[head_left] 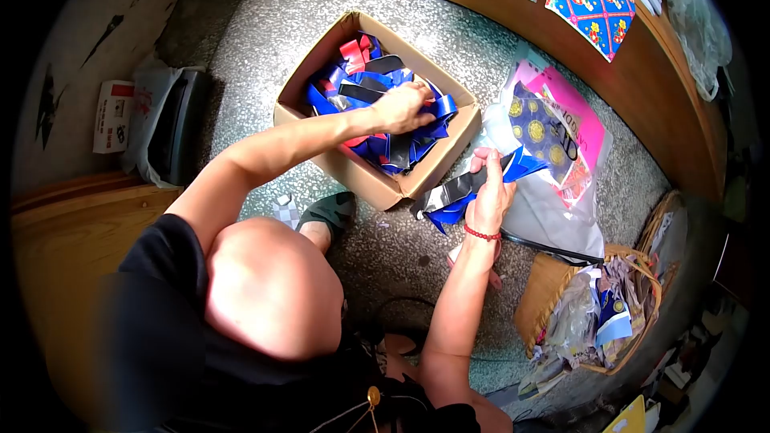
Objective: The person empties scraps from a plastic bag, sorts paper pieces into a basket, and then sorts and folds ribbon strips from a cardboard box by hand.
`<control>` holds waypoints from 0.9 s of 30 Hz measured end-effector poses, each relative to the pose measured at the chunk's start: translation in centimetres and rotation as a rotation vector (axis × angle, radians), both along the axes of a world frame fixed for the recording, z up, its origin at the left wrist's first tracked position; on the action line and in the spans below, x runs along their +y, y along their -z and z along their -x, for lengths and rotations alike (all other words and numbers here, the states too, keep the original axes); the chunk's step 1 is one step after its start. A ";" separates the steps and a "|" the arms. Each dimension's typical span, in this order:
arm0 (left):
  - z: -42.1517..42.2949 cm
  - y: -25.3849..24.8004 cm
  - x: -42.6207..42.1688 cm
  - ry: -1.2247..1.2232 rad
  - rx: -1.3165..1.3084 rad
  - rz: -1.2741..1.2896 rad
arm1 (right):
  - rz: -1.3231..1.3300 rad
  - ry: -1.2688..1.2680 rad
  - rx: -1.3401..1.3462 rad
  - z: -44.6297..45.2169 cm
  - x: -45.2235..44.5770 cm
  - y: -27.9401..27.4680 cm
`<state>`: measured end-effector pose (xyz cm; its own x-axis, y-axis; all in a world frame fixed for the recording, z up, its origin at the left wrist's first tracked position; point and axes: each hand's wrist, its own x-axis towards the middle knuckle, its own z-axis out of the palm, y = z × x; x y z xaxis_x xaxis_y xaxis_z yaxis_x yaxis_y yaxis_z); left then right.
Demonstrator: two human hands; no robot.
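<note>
An open cardboard box (429,179) on the speckled floor holds a tangle of blue, black and red strips (365,90). My left hand (403,107) is inside the box, its fingers bent and closed on a blue strip at the right of the pile; the fingertips are partly hidden. Just outside the box's lower right side, my right hand (492,195), with a red bead bracelet at the wrist, grips a bundle of black and blue strips (457,192). Both ends of the bundle stick out past the fingers.
Right of my right hand lies a clear plastic bag with pink and patterned pieces (553,132). A wicker basket (541,301) of scraps stands below it. Wooden furniture (561,40) edges the upper right. A small white box (114,116) is at the left, my shoe (333,212) below the cardboard box.
</note>
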<state>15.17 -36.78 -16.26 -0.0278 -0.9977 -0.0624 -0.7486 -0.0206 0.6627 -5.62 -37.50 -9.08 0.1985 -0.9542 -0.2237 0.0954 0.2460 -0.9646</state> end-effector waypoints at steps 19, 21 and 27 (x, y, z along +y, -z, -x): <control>-7.5 -1.1 0.6 -0.542 -0.292 0.217 | -0.269 -0.232 -0.148 -4.6 0.2 1.5; -6.5 -1.2 0.7 -0.288 -0.253 0.444 | -0.354 -0.144 -0.325 -4.6 0.1 0.1; -1.3 1.0 -0.1 0.188 -0.157 0.154 | -0.375 -0.022 -0.428 -3.7 -0.7 0.8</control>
